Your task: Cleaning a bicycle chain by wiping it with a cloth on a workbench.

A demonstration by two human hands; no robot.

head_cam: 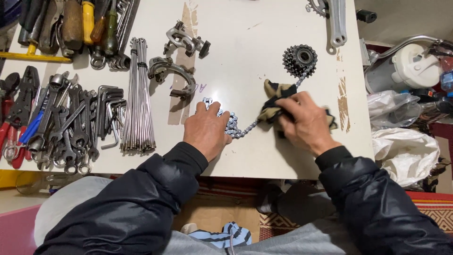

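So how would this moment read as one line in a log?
left hand: pressing chain on table | right hand: cloth gripped over chain | sprocket cluster: beyond cloth

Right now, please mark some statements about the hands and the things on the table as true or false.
1. The left hand presses on the bicycle chain. True.
2. The right hand holds a wrench. False: it grips a patterned cloth on the chain.
3. The sprocket cluster lies beyond the right hand. True.
4. The bundle of spokes lies right of the chain. False: it lies left, beside the wrenches.
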